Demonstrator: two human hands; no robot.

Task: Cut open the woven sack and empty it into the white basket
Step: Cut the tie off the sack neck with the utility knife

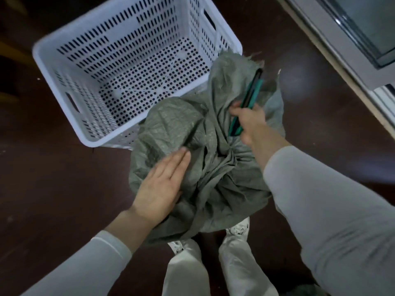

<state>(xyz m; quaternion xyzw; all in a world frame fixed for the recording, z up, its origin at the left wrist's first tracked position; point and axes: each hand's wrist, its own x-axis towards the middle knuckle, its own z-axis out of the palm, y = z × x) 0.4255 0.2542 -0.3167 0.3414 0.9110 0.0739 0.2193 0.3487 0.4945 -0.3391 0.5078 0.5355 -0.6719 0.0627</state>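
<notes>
Now, R hand (248, 122) gripping cutter (249, 97), sack (205, 167) tied

Crinkled matt woven sack (192, 150); smooth perforated plastic basket (119, 67); glossy dark floor (53, 189).

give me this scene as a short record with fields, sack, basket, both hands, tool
sack: grey-green woven sack, bunched shut at the neck, standing on the dark floor against the basket's near corner
basket: white perforated basket, nothing visible inside
left hand: left hand flat on the sack's side, fingers straight
right hand: right hand gripping the tool above the bunched neck
tool: green and black cutter, pointing away from the person; its tip is too blurred to tell
task stage: sack not yet emptied
</notes>
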